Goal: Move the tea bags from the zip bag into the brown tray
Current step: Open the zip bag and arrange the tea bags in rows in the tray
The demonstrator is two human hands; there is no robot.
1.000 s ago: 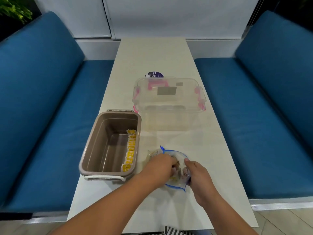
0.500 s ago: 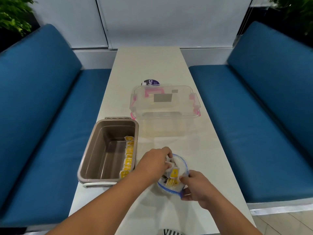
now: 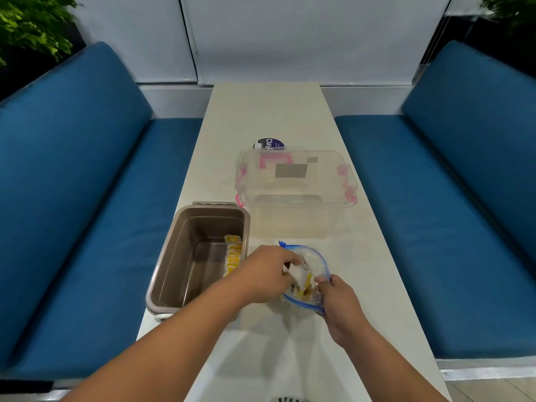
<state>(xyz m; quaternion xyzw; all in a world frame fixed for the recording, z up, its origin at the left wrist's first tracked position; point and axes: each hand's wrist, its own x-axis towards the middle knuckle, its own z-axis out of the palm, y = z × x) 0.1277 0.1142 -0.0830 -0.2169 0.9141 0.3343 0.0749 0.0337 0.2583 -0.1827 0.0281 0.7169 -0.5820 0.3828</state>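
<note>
A clear zip bag (image 3: 314, 258) with a blue rim lies open on the pale table, just right of the brown tray (image 3: 174, 268). My left hand (image 3: 265, 271) reaches into the bag's mouth and pinches a white and yellow tea bag (image 3: 303, 278). My right hand (image 3: 338, 303) grips the bag's near rim and holds it open. More yellow tea bags show inside the bag under my fingers. A row of yellow tea bags (image 3: 233, 255) stands along the tray's right wall.
A clear lidded box (image 3: 295, 192) with pink clasps stands behind the bag, and a dark round label (image 3: 268, 144) peeks out behind it. Blue bench cushions (image 3: 87, 227) flank the narrow table (image 3: 266, 111) on both sides.
My left hand has dug into the bag and taken hold of a tea bag. My right hand keeps its grip on the rim. The camera has tilted up a little.
</note>
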